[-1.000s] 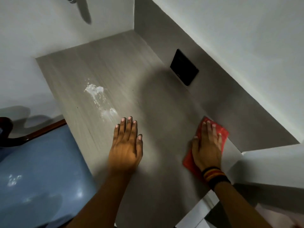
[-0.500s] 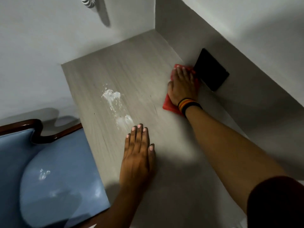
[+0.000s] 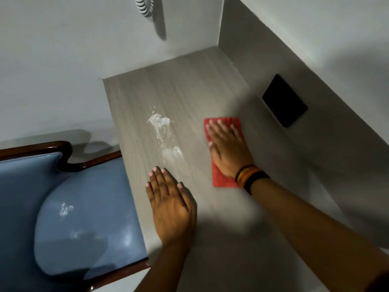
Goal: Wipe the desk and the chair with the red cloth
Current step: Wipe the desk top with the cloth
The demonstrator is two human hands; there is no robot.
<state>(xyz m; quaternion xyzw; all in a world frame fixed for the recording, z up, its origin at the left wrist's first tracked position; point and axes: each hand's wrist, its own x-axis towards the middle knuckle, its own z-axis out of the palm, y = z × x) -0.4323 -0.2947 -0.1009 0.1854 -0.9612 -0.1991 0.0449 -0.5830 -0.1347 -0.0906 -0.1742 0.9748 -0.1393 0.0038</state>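
Pressing red cloth (image 3: 223, 179) flat on desk (image 3: 189, 85) under open right hand (image 3: 228, 149), left hand (image 3: 171, 209) splayed empty beside white residue (image 3: 162, 131); likely risk: unguarded sweep pushing powder onto chair (image 3: 69, 209).

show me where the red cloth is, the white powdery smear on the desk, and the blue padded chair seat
Red cloth (image 3: 236, 122): head view, bare far corner beyond the fingertips.
White powdery smear (image 3: 159, 121): head view, its thickest patch at the far end.
Blue padded chair seat (image 3: 84, 218): head view, middle of the glossy cushion.
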